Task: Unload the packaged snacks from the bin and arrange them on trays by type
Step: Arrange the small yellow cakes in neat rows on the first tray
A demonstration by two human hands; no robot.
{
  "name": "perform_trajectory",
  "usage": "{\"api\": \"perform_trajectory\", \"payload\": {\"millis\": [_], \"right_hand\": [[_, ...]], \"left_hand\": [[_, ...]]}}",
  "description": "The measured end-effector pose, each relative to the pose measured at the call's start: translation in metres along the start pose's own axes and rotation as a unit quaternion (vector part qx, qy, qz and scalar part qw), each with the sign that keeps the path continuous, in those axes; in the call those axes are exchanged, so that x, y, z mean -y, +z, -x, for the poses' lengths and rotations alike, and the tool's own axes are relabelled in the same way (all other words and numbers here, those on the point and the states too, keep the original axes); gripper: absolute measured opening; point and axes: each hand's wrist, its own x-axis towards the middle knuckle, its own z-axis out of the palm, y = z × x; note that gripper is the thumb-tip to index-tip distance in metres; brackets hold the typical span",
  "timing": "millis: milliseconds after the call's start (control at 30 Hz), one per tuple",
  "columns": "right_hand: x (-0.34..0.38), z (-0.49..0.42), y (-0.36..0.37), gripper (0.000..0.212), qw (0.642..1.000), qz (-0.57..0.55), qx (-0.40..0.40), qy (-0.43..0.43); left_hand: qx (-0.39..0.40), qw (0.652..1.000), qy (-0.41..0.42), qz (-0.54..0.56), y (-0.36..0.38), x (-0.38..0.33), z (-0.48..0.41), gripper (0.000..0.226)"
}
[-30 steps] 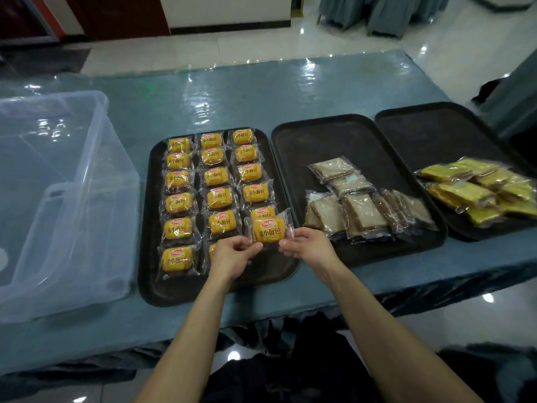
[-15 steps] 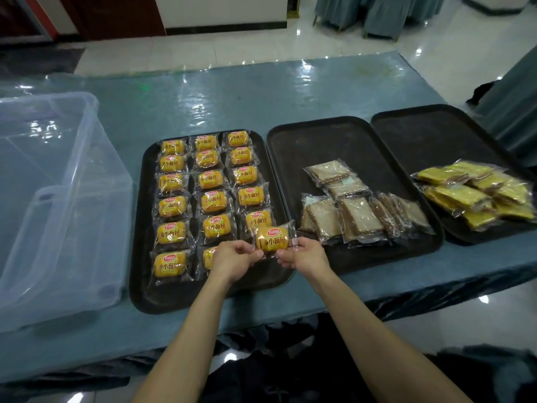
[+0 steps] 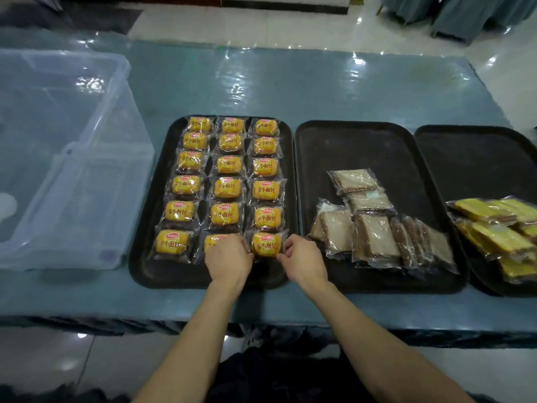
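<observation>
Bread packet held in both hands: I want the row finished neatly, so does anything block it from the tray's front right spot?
Nothing visible does. The left hand and right hand pinch the bread packet by its ends right at that spot on the tray; other packets lie only behind and left of it.

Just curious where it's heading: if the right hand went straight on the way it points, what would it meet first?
The right hand points left-forward into the bun packet it pinches; beyond that, probably the left hand.
</observation>
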Motion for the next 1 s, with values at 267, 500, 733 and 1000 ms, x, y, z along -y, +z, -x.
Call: {"api": "perform_trajectory", "payload": {"millis": [267,500,733,1000], "right_hand": [[-0.009,0.002,0.002,0.036,0.998,0.049,0.004,-0.044],[-0.018,0.012,0.001,0.057,0.985,0.109,-0.037,-0.132],[-0.008,0.013,0.009,0.043,0.99,0.118,-0.045,-0.064],[0.001,0.018,-0.015,0.037,0.982,0.164,0.002,-0.092]], "left_hand": [[-0.053,0.991,0.092,-0.084,0.001,-0.003,0.007,0.036],[-0.059,0.935,0.341,-0.08,0.021,0.02,0.009,0.067],[-0.023,0.927,0.364,-0.087,0.022,0.024,0.003,0.066],[-0.013,0.914,0.391,-0.106,0.009,0.021,-0.001,0.067]]}}
